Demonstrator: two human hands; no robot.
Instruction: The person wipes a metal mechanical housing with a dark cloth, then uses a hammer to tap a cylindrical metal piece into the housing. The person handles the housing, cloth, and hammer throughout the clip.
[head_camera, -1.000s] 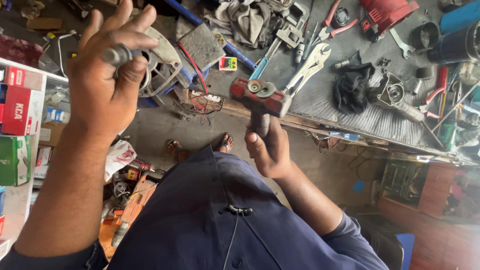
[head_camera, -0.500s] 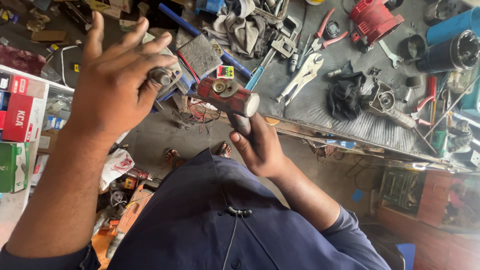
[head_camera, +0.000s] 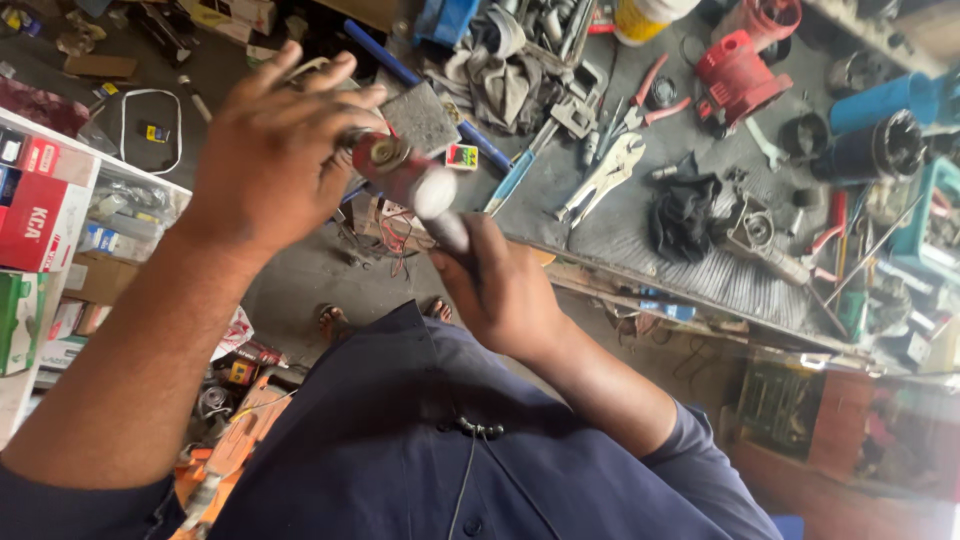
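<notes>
Head view shows us our right hand (head_camera: 505, 295) gripping a red tool (head_camera: 405, 175) by its handle, raised over the workbench (head_camera: 640, 250) at 12 o'clock. Our left hand (head_camera: 270, 150) curls around its metal tip, steadying it. Pliers (head_camera: 605, 175) lie at 1 o'clock.

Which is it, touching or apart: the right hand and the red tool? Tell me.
Touching. The head view shows the right hand closed round the lower shaft of the red tool, with no gap between them.

A grey workbench (head_camera: 640, 225) carries locking pliers (head_camera: 608, 172) and black rag (head_camera: 683, 213).
</notes>
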